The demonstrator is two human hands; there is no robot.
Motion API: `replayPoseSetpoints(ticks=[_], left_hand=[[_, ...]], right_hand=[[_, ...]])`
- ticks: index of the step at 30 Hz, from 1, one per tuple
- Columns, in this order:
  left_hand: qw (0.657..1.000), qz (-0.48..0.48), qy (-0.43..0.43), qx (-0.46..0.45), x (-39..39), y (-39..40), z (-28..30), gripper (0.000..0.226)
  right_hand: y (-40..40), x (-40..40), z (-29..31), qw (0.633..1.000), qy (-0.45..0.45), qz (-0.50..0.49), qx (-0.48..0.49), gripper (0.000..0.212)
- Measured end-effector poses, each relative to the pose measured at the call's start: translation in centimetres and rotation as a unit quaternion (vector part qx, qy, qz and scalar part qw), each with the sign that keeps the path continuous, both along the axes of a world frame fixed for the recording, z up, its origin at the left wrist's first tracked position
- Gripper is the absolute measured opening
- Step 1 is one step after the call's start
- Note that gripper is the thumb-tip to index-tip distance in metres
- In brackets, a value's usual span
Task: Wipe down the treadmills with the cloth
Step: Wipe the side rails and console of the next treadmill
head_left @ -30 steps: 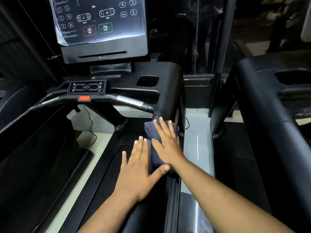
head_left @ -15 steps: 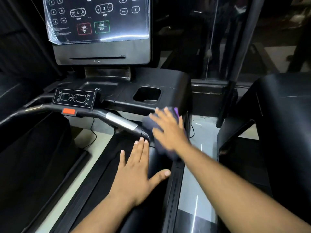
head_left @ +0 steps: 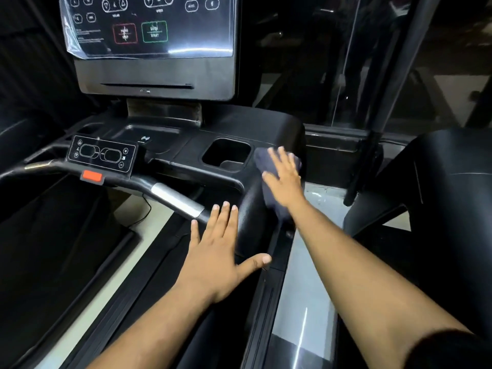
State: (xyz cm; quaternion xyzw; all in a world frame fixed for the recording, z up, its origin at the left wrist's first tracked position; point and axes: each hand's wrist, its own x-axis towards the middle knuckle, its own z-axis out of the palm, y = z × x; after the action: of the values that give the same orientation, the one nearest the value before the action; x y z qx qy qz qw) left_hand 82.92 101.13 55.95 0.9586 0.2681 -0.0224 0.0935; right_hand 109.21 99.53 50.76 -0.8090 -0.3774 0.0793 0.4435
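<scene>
A black treadmill (head_left: 247,123) fills the view, with its console screen (head_left: 149,25) at the top. A dark purple-grey cloth (head_left: 269,193) lies on the treadmill's right side arm beside the cup holder (head_left: 226,154). My right hand (head_left: 283,179) presses flat on the cloth with straight, spread fingers. My left hand (head_left: 215,249) rests flat on the lower part of the same arm, fingers straight and thumb out to the right. Most of the cloth is hidden under my right hand.
A small control panel (head_left: 102,154) with a red stop button (head_left: 91,176) sits on the handlebar (head_left: 175,199) at left. A second black treadmill (head_left: 452,187) stands to the right. A grey floor strip (head_left: 303,288) runs between them. A glass partition stands behind.
My right hand has slid the cloth forward and up along the side arm, from its lower part to beside the cup holder. My left hand has stayed flat on the arm.
</scene>
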Motion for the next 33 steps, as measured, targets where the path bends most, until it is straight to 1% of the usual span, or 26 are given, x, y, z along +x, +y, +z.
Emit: replayPoseSetpoints(ticks=[1, 2, 4, 5, 7, 8, 10, 11, 12, 13, 15, 16, 17, 18, 19, 20, 22, 23, 25, 26, 27, 29, 30, 31, 33], left_hand=[[1.0, 0.001, 0.0, 0.0, 0.1, -0.1, -0.1, 0.12], [1.0, 0.002, -0.004, -0.001, 0.1, -0.3, -0.1, 0.12], [1.0, 0.005, -0.018, -0.003, 0.0, -0.7, -0.1, 0.121], [1.0, 0.004, -0.023, -0.004, 0.0, -0.7, -0.1, 0.121], [0.999, 0.008, -0.034, -0.009, -0.1, -0.4, 0.0, 0.12], [0.999, 0.011, -0.041, -0.013, 0.0, -0.1, 0.0, 0.12], [0.999, 0.012, -0.042, -0.016, 0.2, 0.1, -0.2, 0.122], [0.999, 0.01, -0.037, -0.017, 0.3, 0.1, -0.3, 0.122], [0.999, 0.009, -0.036, -0.017, 0.4, 0.1, -0.4, 0.121], [0.999, 0.008, -0.033, -0.018, 0.4, 0.0, -0.4, 0.12], [0.999, 0.008, -0.03, -0.017, 0.5, 0.0, -0.5, 0.119], [0.999, 0.008, -0.028, -0.017, 0.5, -0.1, -0.5, 0.12], [0.999, 0.007, -0.026, -0.018, 0.6, -0.2, -0.6, 0.12], [0.999, 0.006, -0.027, -0.017, 0.6, -0.2, -0.6, 0.121], [0.999, 0.003, -0.03, -0.019, 0.8, -0.2, -0.7, 0.122], [0.999, 0.002, -0.036, -0.025, 0.9, -0.1, -0.6, 0.123], [0.997, -0.005, -0.064, -0.048, 1.2, 0.2, -0.6, 0.125], [0.994, -0.009, -0.083, -0.066, 1.2, 0.4, -0.6, 0.127], [0.986, -0.009, -0.126, -0.111, 0.6, 0.2, -0.7, 0.131], [0.982, -0.007, -0.141, -0.127, 0.2, -0.1, -0.9, 0.133], [0.98, -0.007, -0.144, -0.134, -0.1, -0.4, -1.0, 0.134], [0.984, -0.015, -0.137, -0.114, -0.9, -1.1, -0.6, 0.132], [0.986, -0.016, -0.134, -0.095, -1.4, -1.2, -0.3, 0.131], [0.99, -0.02, -0.125, -0.069, -1.6, -1.3, -0.2, 0.131], [0.994, -0.015, -0.106, -0.028, -2.4, -1.6, -0.4, 0.133]], right_hand=[[0.7, 1.4, -0.1, 0.997, 0.066, -0.04, 0.012, 0.067], [0.8, 1.4, -0.2, 0.991, 0.11, -0.071, 0.028, 0.068], [-0.4, -2.1, -0.4, 0.985, 0.136, -0.082, 0.066, 0.069], [-1.4, -4.9, -0.5, 0.985, 0.129, -0.071, 0.085, 0.07], [-3.4, -10.1, -1.0, 0.993, 0.065, -0.018, 0.095, 0.071], [-3.8, -10.9, -1.3, 0.994, 0.036, 0.007, 0.101, 0.069], [-3.2, -8.6, -1.8, 0.991, 0.007, 0.032, 0.13, 0.065], [-2.6, -6.7, -2.5, 0.989, 0.021, 0.024, 0.143, 0.065], [-1.9, -4.7, -3.3, 0.986, 0.07, -0.002, 0.153, 0.068], [-1.6, -3.3, -3.8, 0.975, 0.144, -0.039, 0.162, 0.074], [-1.4, -3.2, -4.2, 0.935, 0.293, -0.114, 0.161, 0.089], [-1.5, -4.5, -4.4, 0.916, 0.341, -0.137, 0.159, 0.095], [-2.1, -6.3, -4.8, 0.905, 0.365, -0.148, 0.159, 0.101], [-3.1, -8.6, -5.3, 0.902, 0.37, -0.152, 0.163, 0.105], [-4.2, -11.1, -5.8, 0.904, 0.361, -0.146, 0.177, 0.106], [-5.2, -13.6, -6.0, 0.912, 0.337, -0.13, 0.193, 0.099], [-6.2, -16.8, -5.9, 0.947, 0.228, -0.096, 0.206, 0.074], [-6.1, -17.4, -5.7, 0.965, 0.168, -0.081, 0.184, 0.067], [-6.4, -18.3, -4.7, 0.992, 0.083, -0.039, 0.086, 0.066], [-6.7, -18.4, -4.5, 0.998, 0.043, -0.015, 0.039, 0.066], [-7.2, -18.1, -4.3, 1.0, 0.018, 0.009, 0.015, 0.065], [-7.8, -16.5, -3.6, 0.999, -0.01, 0.034, 0.011, 0.063], [-7.4, -15.5, -2.7, 0.999, -0.006, 0.033, 0.01, 0.064], [-6.9, -14.5, -1.9, 1.0, 0.023, 0.018, 0.005, 0.066], [-5.7, -14.3, -0.5, 0.996, 0.074, -0.032, -0.042, 0.068]])
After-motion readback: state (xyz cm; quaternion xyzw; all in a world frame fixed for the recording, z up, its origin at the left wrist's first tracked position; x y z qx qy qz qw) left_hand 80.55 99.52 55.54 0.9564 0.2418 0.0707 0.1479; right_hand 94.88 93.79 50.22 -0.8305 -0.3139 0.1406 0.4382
